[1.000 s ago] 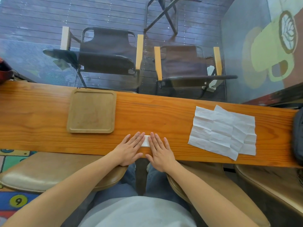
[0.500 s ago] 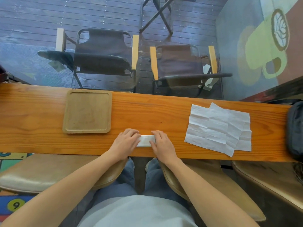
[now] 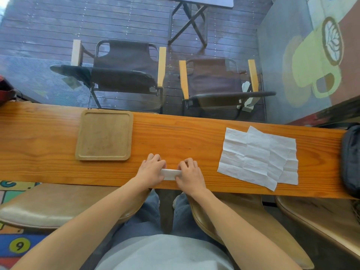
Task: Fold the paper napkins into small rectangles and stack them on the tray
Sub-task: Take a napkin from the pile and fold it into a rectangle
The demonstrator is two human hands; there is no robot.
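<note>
A small folded white napkin (image 3: 169, 174) lies near the front edge of the long wooden counter (image 3: 175, 137). My left hand (image 3: 151, 170) grips its left end and my right hand (image 3: 189, 174) grips its right end, fingers curled over it. Only the strip between the hands shows. A square wooden tray (image 3: 105, 135) sits bare to the left, behind my left hand. A pile of unfolded, creased white napkins (image 3: 259, 156) is spread on the counter to the right.
A dark bag (image 3: 351, 158) rests at the counter's right end. Padded stools (image 3: 48, 203) stand below the counter on both sides of my legs. Beyond the glass are two folding chairs (image 3: 124, 73) on a deck.
My hands went from lying flat with spread fingers over the napkin to curled fists pinching its two ends. The napkin now shows as a narrow strip between them.
</note>
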